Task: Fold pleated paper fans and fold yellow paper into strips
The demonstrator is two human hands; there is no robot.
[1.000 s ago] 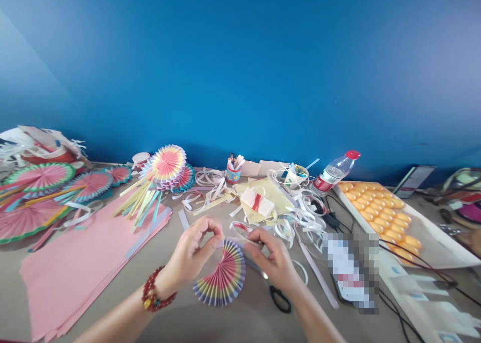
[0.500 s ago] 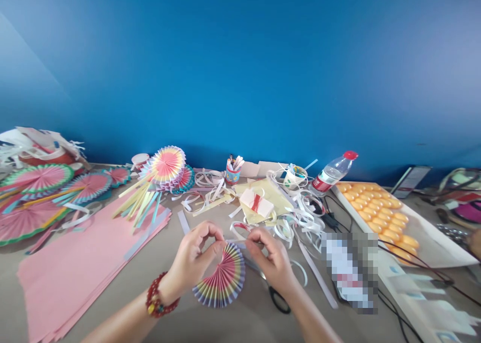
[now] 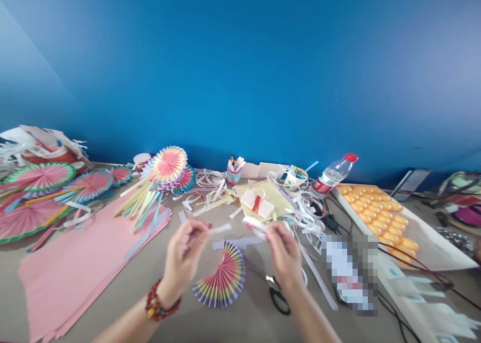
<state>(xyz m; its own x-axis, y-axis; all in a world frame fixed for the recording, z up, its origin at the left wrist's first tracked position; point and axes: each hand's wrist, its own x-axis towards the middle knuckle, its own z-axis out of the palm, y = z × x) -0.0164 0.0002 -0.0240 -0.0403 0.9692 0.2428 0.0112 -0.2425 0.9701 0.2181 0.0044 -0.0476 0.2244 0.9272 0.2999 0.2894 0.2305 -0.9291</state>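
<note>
My left hand (image 3: 187, 248) pinches a short white piece of tape (image 3: 221, 228), which points right. In my right hand (image 3: 283, 253) is a white roll of tape (image 3: 254, 226) with some red on it, gripped near its edge. Below and between the hands, a half-opened pleated paper fan (image 3: 223, 278) in pink, yellow and lilac lies on the table. Just above the fan rests a lilac paper strip (image 3: 242, 243). Scissors (image 3: 278, 298) with black handles lie beside my right wrist, their blades partly hidden by it.
Pink paper sheets (image 3: 82, 263) and finished fans (image 3: 169, 165) are on the left. Curled white strips (image 3: 306, 218) and a pen cup (image 3: 233, 174) stand ahead. To the right are a bottle (image 3: 334, 173), cables and a tray with orange-yellow pieces (image 3: 376, 213).
My hands have moved apart and slightly up. A short tape piece now shows in the left hand and the roll in the right. The fan stays where it was.
</note>
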